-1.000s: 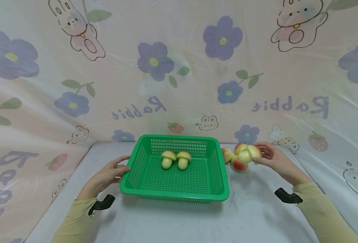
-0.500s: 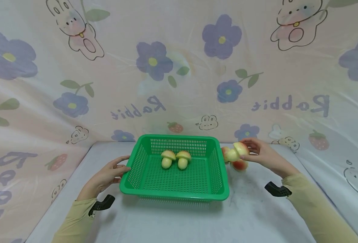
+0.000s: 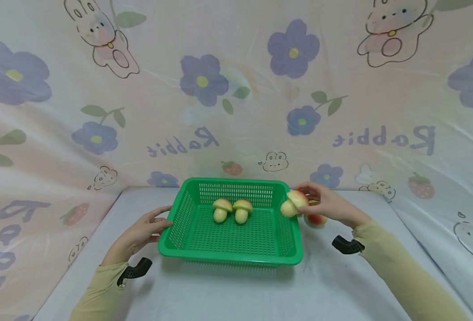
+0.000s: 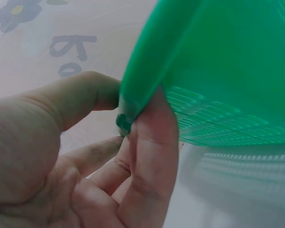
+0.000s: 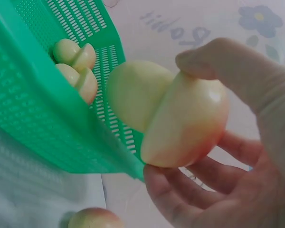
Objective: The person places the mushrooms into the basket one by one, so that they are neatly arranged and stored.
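A toy mushroom (image 3: 294,203) with a pale stem and reddish cap is held in my right hand (image 3: 326,203), over the right rim of the green basket (image 3: 236,259). In the right wrist view, thumb and fingers grip the mushroom's cap (image 5: 194,118) and its stem points toward the basket. My left hand (image 3: 141,229) pinches the basket's left rim (image 4: 149,61) between thumb and fingers. Two similar mushrooms, a left one (image 3: 222,209) and a right one (image 3: 242,210), lie side by side inside the basket.
Beyond the basket's right side, a red-capped mushroom (image 3: 315,220) lies on the white table (image 3: 236,294), partly hidden by my right hand. Whatever else lies behind that hand cannot be made out. A printed cloth (image 3: 244,133) hangs at the back.
My right hand has moved left with the mushroom, from above the pile beside the basket to the basket's right rim. My left hand and the basket have stayed in place.
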A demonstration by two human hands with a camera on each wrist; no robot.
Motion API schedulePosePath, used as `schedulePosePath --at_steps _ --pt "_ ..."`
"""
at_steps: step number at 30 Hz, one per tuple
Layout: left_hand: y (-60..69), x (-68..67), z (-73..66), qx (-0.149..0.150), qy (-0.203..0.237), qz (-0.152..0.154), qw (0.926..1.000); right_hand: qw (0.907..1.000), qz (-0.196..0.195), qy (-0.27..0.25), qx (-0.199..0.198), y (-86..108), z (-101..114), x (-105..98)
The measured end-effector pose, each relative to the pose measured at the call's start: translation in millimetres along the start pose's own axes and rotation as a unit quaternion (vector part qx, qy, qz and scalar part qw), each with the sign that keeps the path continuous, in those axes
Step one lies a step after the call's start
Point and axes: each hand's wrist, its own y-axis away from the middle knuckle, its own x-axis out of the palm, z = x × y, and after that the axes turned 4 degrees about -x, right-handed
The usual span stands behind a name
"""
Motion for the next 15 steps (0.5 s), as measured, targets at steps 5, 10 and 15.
schedulePosePath --at_steps 5,10,15 --pt "-0.3 -0.1 1.1 0.000 -0.004 -0.002 1.0000 0.9998 0.018 0.004 -0.004 -12.7 7.2 5.7" --pt "-0.7 -0.3 1.5 0.001 -0.006 -0.002 1.0000 0.9986 0.046 0.011 -0.022 -25.5 14.9 12.4" --pt "-1.0 -0.3 1.6 0.000 -0.007 -0.005 1.0000 0.9970 0.069 0.024 -0.027 -36.7 19.0 19.4"
